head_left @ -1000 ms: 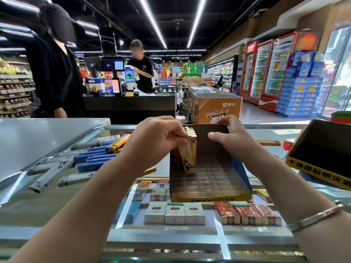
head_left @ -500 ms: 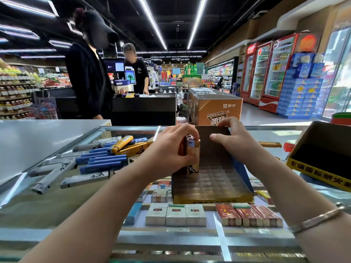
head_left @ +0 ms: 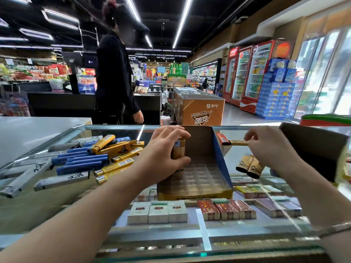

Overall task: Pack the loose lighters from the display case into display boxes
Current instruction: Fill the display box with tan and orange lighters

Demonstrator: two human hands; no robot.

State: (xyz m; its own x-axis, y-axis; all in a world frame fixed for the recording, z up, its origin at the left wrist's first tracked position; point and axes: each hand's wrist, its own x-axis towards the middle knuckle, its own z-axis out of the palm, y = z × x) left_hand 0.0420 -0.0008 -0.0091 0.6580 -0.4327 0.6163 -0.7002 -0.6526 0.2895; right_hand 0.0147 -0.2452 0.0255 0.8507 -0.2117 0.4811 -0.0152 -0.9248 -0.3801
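My left hand (head_left: pixel 167 149) grips upright lighters (head_left: pixel 178 150) in the box (head_left: pixel 201 195) — light, stiff, slick. Right hand (head_left: pixel 269 147) pinches one lighter (head_left: pixel 234 142) by its end — mid-body would hold surer.

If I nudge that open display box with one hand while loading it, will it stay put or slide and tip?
Likely slides: the display box looks like thin cardboard, nearly empty, on smooth glass counter. Its tall back may tip it rearward. The left hand holding lighters inside probably steadies it.

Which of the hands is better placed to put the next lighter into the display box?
Left. The left hand already holds gold lighters upright inside the display box; the right hand pinches one lighter outside it.
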